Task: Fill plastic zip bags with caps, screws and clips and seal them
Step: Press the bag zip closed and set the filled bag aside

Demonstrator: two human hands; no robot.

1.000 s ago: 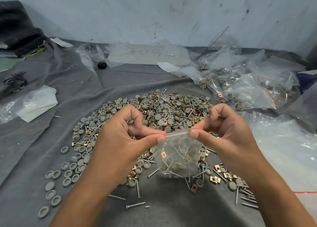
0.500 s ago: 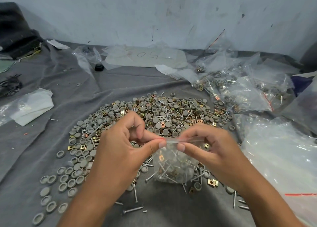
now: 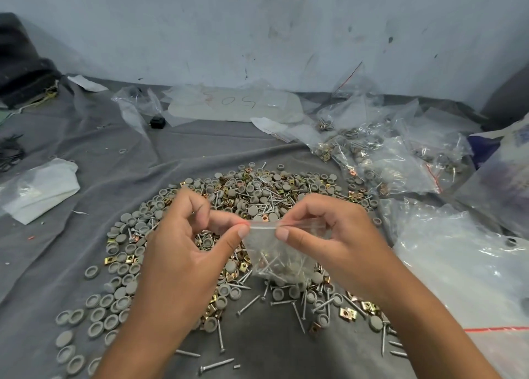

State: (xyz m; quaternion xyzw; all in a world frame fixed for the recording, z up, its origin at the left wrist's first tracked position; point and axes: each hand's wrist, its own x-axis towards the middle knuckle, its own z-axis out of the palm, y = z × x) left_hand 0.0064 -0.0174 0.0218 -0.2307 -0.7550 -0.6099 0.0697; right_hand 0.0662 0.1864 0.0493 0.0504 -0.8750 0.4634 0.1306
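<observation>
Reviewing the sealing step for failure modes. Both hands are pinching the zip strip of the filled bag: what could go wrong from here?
1. The left hand and right hand pinch the zip strip of the small bag at two spots; the stretch between may stay unsealed.
2. Screws inside press against the thin film and could puncture it.
3. If the bag slips, it lands in the loose pile below.

Left hand [image 3: 183, 252] and right hand [image 3: 337, 241]: forearms cut off by bottom edge. Small zip bag [image 3: 279, 257]: right end of its top strip hidden behind right fingers; contents a blurred tangle, count unreadable. Large clear bag [image 3: 469, 278] cut off at right edge. Dark bundle [image 3: 20, 63] cut off at left edge.
</observation>
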